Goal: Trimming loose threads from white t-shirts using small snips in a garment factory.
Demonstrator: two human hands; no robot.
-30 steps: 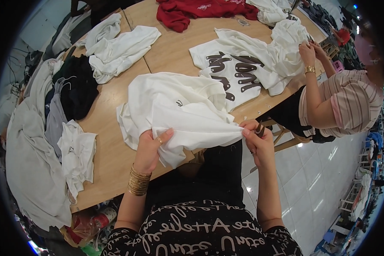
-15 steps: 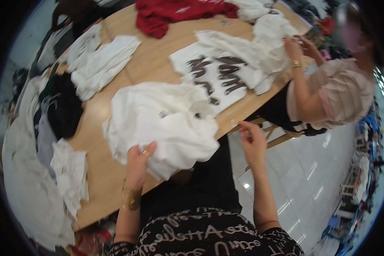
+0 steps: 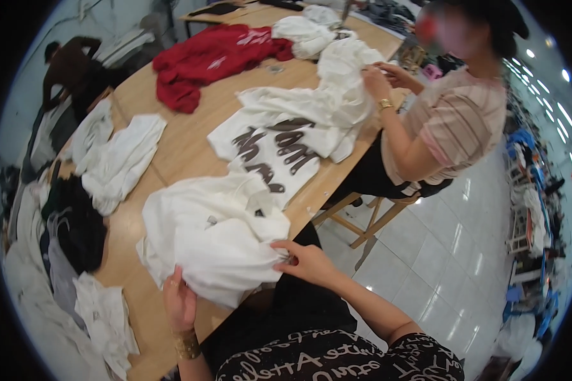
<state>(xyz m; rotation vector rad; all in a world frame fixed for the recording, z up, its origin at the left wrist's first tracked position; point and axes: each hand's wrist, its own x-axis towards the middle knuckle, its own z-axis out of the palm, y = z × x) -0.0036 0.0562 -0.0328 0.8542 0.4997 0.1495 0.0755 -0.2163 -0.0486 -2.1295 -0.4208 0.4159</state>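
A bunched white top (image 3: 213, 235) lies across the near edge of the wooden table, with a small dark tag showing on it. At its near right edge, my right hand (image 3: 305, 261) pinches the fabric between thumb and fingers. My left hand (image 3: 182, 300) holds the near left edge, thumb uppermost; some of its fingers are hard to make out. Just beyond lies another white top (image 3: 267, 149) with large dark brown lettering. A co-worker's hands (image 3: 382, 77) handle white fabric at the table's right side.
A red sweatshirt (image 3: 216, 60) lies at the far side of the table (image 3: 187, 143). White garments (image 3: 122, 162) and dark clothes (image 3: 76, 222) are heaped along the left. The co-worker sits on a wooden stool (image 3: 368, 219) to the right. Another person (image 3: 73, 70) bends over at the far left.
My right hand has come in from the air on the right and taken hold of the top's edge. My left hand stays at the near left edge. The whole view has shifted.
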